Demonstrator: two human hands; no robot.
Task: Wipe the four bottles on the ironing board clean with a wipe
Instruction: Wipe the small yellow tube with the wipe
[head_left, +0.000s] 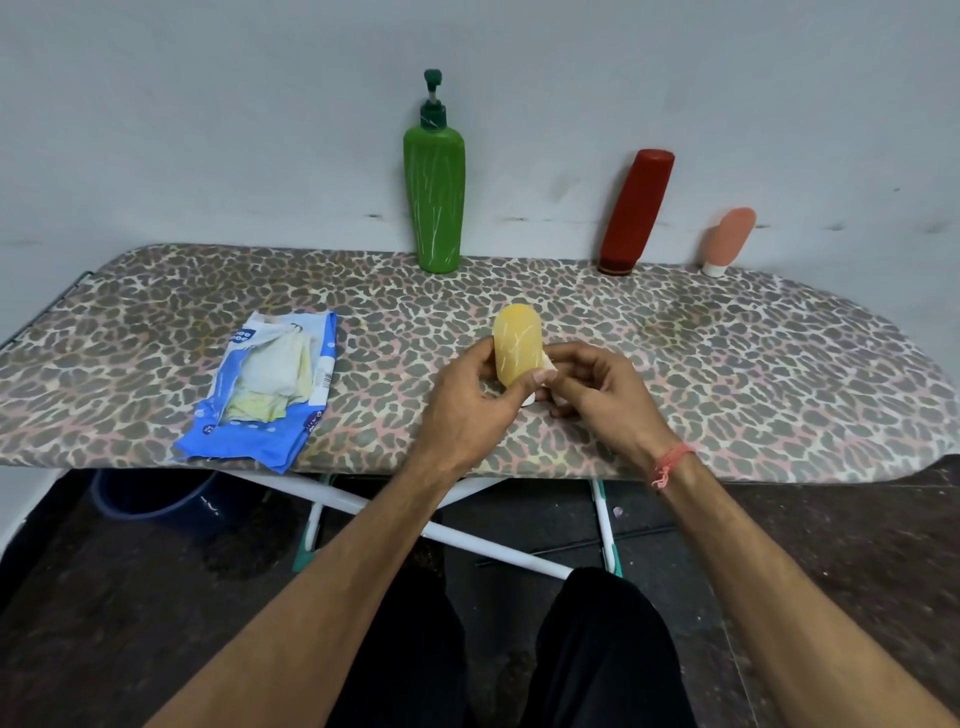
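My left hand (470, 400) grips a small yellow bottle (517, 340) with white streaks, held upright above the leopard-print ironing board (727, 364). My right hand (592, 392) pinches a white wipe (548, 369) against the bottle's right side; most of the wipe is hidden by my fingers. Along the wall stand a tall green pump bottle (435, 197) with white streaks, a red bottle (635, 213) leaning on its cap, and a small pink tube (727, 239) on a white cap.
An opened blue wipe packet (270, 384) with pale wipes showing lies on the board's left part. Below the board are its white crossed legs (467, 535), a blue bucket (156, 499) at the left, and my dark-trousered knees.
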